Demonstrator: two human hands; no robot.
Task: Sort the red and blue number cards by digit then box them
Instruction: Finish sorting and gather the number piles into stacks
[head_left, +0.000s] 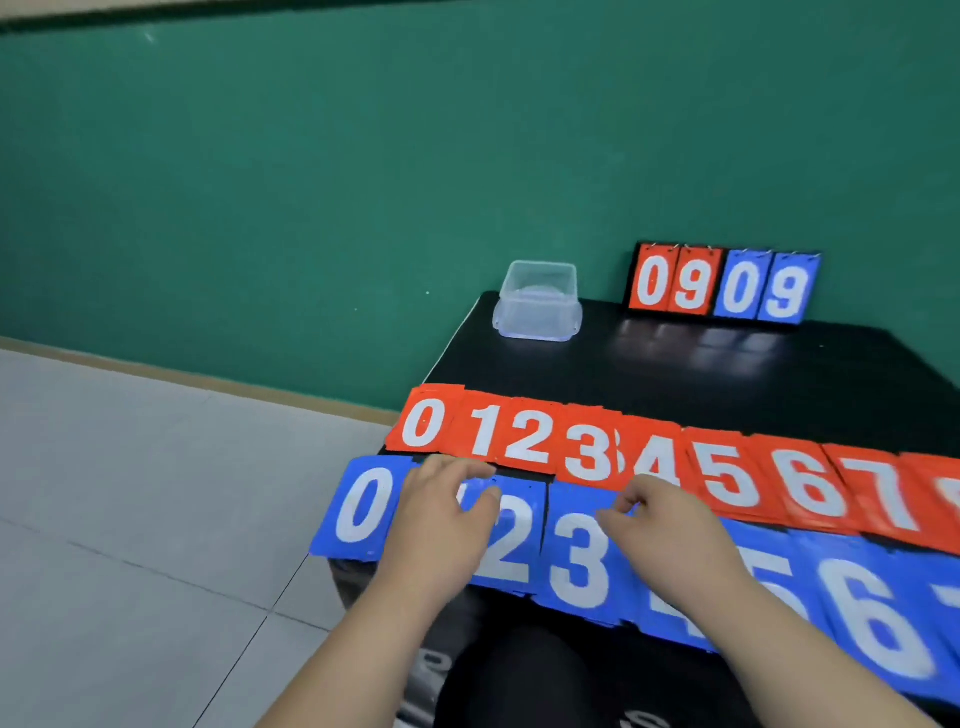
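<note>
- while both rows are lying face up on the black table (727, 364), we are judging the sorting step as nearly finished: the red cards (587, 447) are running from 0 to 7 and on past the frame edge, and the blue cards (576, 551) are running likewise just below them.
- our left hand (447, 514) is covering the blue 1 card (464, 499), its fingers curling and seemingly pinching that card's top edge.
- our right hand (670, 535) is lying over the blue 4 card (665, 613), thumb and forefinger (631, 499) drawing together at the seam between the 3 and the 4; we cannot tell which card, if either, they are gripping.
- we are expecting the next move to call for gathering the cards in digit order and carrying them to the clear box (537, 304), which is standing well apart near the table's far left corner, near the flip scoreboard (722, 283).
</note>
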